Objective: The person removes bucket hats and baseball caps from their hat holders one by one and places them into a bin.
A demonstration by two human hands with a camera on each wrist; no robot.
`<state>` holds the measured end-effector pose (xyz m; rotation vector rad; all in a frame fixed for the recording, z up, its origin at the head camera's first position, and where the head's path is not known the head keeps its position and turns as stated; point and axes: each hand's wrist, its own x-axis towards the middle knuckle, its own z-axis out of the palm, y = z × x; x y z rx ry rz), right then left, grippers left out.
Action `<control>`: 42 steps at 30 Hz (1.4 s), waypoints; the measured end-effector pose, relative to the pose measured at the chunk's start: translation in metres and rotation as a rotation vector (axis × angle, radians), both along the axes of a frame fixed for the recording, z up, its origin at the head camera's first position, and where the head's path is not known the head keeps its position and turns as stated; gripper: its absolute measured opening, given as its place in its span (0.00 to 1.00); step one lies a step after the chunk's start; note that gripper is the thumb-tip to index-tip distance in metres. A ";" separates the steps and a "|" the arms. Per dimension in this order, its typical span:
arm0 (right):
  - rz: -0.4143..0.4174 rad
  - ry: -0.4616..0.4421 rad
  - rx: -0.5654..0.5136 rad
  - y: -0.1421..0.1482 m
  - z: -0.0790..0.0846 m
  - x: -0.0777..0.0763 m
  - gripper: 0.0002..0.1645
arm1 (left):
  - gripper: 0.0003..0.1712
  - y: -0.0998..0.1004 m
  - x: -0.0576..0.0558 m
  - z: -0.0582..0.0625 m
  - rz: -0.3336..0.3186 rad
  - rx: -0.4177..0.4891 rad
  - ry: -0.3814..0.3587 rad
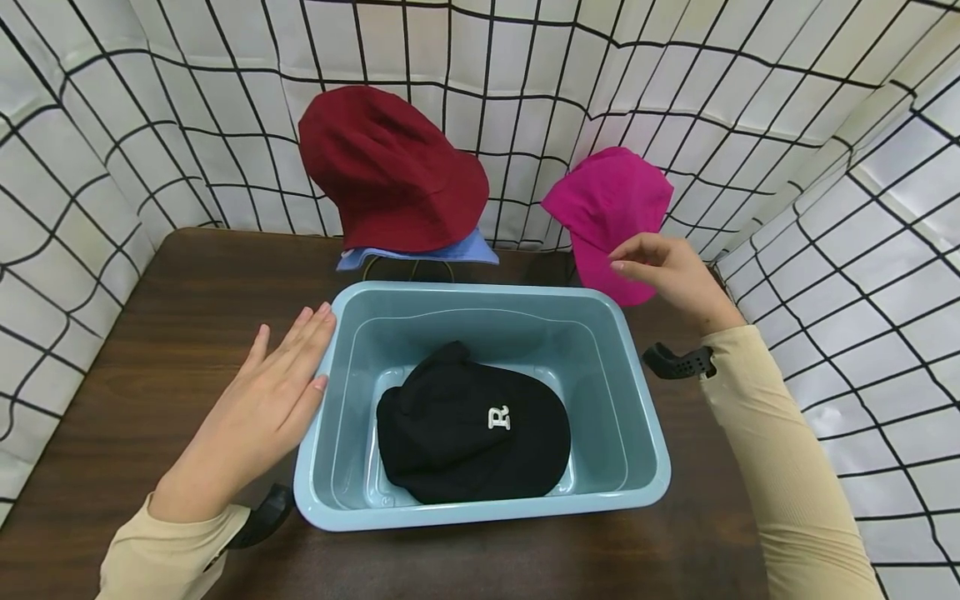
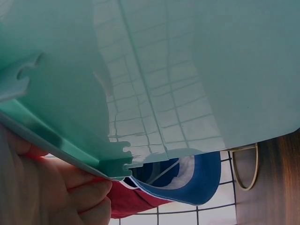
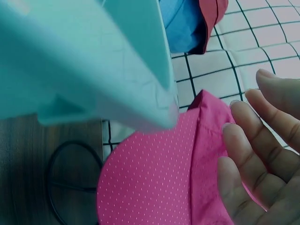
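A light blue plastic basin [image 1: 649,433] stands on the dark wooden table. Inside it lies a black cap [image 1: 465,454] with a white letter R on its front. My left hand [image 1: 258,408] rests against the basin's left rim, fingers straight; the left wrist view puts its fingers [image 2: 91,197] right under that rim. Behind the basin's far right corner is a bright pink cap [image 1: 611,208], brim pointing down. Over that brim hovers my right hand [image 1: 667,275], its fingers loosely bent. In the right wrist view, the fingertips overlap the pink cap's edge.
A dark red bucket hat [image 1: 390,175] sits on a blue cap [image 1: 457,250] behind the basin, above a gold wire stand [image 1: 414,268]. Dark wire [image 3: 51,183] shows beneath the pink cap. Black wire grid panels [image 1: 525,96] with white sheeting enclose the back and sides.
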<state>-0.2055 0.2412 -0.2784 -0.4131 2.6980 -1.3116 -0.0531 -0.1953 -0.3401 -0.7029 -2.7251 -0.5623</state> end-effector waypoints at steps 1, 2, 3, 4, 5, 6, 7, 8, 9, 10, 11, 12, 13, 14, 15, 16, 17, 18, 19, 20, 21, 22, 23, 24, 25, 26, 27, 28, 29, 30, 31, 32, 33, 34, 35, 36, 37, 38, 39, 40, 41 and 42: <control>-0.003 0.004 -0.007 0.001 -0.001 -0.002 0.19 | 0.34 0.000 0.000 0.000 0.000 -0.002 0.000; -0.009 0.005 -0.016 0.002 -0.001 -0.003 0.19 | 0.34 0.000 0.000 0.001 -0.001 -0.004 0.001; -0.017 0.007 -0.020 0.004 -0.002 -0.005 0.19 | 0.34 0.000 0.000 0.001 -0.001 -0.006 0.002; -0.023 0.007 -0.028 0.005 -0.003 -0.006 0.19 | 0.34 0.000 0.000 0.001 0.000 -0.008 0.001; -0.027 0.014 -0.037 0.006 -0.004 -0.008 0.19 | 0.34 0.000 0.000 0.001 0.000 -0.010 0.002; -0.033 0.019 -0.045 0.008 -0.005 -0.010 0.19 | 0.34 0.000 0.000 0.002 0.000 -0.011 0.003; -0.038 0.024 -0.052 0.009 -0.005 -0.011 0.18 | 0.34 0.000 0.000 0.002 0.000 -0.011 0.003; -0.047 0.030 -0.058 0.010 -0.006 -0.013 0.18 | 0.34 0.000 0.000 0.002 0.000 -0.011 0.003; -0.057 0.036 -0.063 0.011 -0.006 -0.014 0.18 | 0.34 0.000 0.000 0.002 0.000 -0.011 0.003; -0.067 0.046 -0.062 0.012 -0.006 -0.015 0.18 | 0.34 0.000 0.000 0.002 0.001 -0.012 0.003; -0.075 0.057 -0.063 0.013 -0.007 -0.017 0.18 | 0.34 0.000 0.000 0.002 0.001 -0.012 0.002; -0.087 0.061 -0.063 0.013 -0.006 -0.018 0.18 | 0.34 0.000 0.000 0.002 0.003 -0.014 0.001; -0.100 0.070 -0.065 0.014 -0.006 -0.019 0.18 | 0.34 0.000 0.001 0.002 0.003 -0.015 0.000; -0.111 0.078 -0.072 0.015 -0.006 -0.020 0.18 | 0.35 0.000 0.001 0.002 0.004 -0.016 0.000; -0.121 0.088 -0.082 0.016 -0.006 -0.021 0.17 | 0.35 0.000 0.001 0.002 0.005 -0.017 0.000; -0.130 0.094 -0.093 0.017 -0.006 -0.022 0.17 | 0.35 0.000 0.001 0.002 0.005 -0.019 -0.001; -0.139 0.099 -0.111 0.018 -0.006 -0.023 0.17 | 0.35 0.000 0.001 0.002 0.006 -0.020 -0.001; -0.151 0.098 -0.130 0.020 -0.006 -0.024 0.16 | 0.35 0.000 0.001 0.002 0.006 -0.021 -0.003; -0.161 0.099 -0.149 0.021 -0.007 -0.025 0.15 | 0.35 0.000 0.001 0.002 0.006 -0.022 -0.005; -0.171 0.098 -0.167 0.022 -0.007 -0.026 0.15 | 0.35 0.000 0.001 0.003 0.006 -0.023 -0.007; -0.180 0.097 -0.177 0.022 -0.007 -0.027 0.14 | 0.35 0.000 0.001 0.003 0.006 -0.023 -0.009; -0.186 0.098 -0.189 0.023 -0.007 -0.028 0.13 | 0.35 0.000 0.001 0.003 0.006 -0.023 -0.012; -0.193 0.101 -0.198 0.024 -0.007 -0.028 0.12 | 0.35 0.000 0.001 0.003 0.007 -0.023 -0.015; -0.198 0.104 -0.205 0.024 -0.007 -0.029 0.12 | 0.35 0.000 0.001 0.003 0.007 -0.023 -0.017; -0.202 0.106 -0.211 0.024 -0.006 -0.029 0.12 | 0.35 0.000 0.001 0.003 0.007 -0.024 -0.017; -0.206 0.107 -0.217 0.025 -0.006 -0.030 0.12 | 0.35 0.000 0.001 0.003 0.008 -0.025 -0.018; -0.209 0.109 -0.222 0.025 -0.005 -0.030 0.12 | 0.35 0.000 0.001 0.003 0.008 -0.026 -0.017; -0.213 0.111 -0.229 0.025 -0.004 -0.031 0.12 | 0.35 0.000 0.001 0.003 0.008 -0.026 -0.017; -0.219 0.111 -0.234 0.024 -0.003 -0.031 0.13 | 0.35 0.000 0.001 0.002 0.008 -0.027 -0.016; -0.224 0.111 -0.239 0.024 -0.002 -0.032 0.13 | 0.35 0.000 0.002 0.002 0.008 -0.028 -0.016; -0.231 0.111 -0.244 0.024 -0.002 -0.032 0.13 | 0.35 0.000 0.002 0.002 0.008 -0.028 -0.015; -0.237 0.114 -0.245 0.024 -0.001 -0.033 0.14 | 0.35 0.000 0.002 0.002 0.008 -0.028 -0.013; -0.245 0.119 -0.248 0.024 -0.001 -0.034 0.14 | 0.35 0.000 0.001 0.002 0.008 -0.027 -0.012; -0.255 0.123 -0.249 0.024 0.000 -0.034 0.14 | 0.35 0.000 0.001 0.002 0.007 -0.027 -0.011; -0.265 0.126 -0.248 0.025 0.000 -0.035 0.14 | 0.35 0.000 0.001 0.002 0.007 -0.027 -0.010; -0.276 0.131 -0.246 0.025 0.000 -0.036 0.14 | 0.35 0.000 0.001 0.002 0.007 -0.027 -0.009; -0.288 0.134 -0.246 0.025 0.001 -0.036 0.14 | 0.35 0.000 0.001 0.002 0.007 -0.028 -0.009; -0.299 0.137 -0.248 0.025 0.001 -0.037 0.14 | 0.35 0.000 0.001 0.002 0.007 -0.028 -0.009; -0.311 0.139 -0.255 0.026 0.001 -0.038 0.13 | 0.35 0.000 0.001 0.002 0.008 -0.029 -0.011; -0.324 0.140 -0.265 0.026 0.001 -0.039 0.13 | 0.35 0.000 0.001 0.002 0.008 -0.031 -0.012; -0.336 0.141 -0.280 0.026 0.001 -0.039 0.12 | 0.35 0.000 0.001 0.002 0.009 -0.031 -0.013; -0.347 0.147 -0.294 0.026 0.002 -0.040 0.11 | 0.35 0.000 0.001 0.002 0.011 -0.031 -0.014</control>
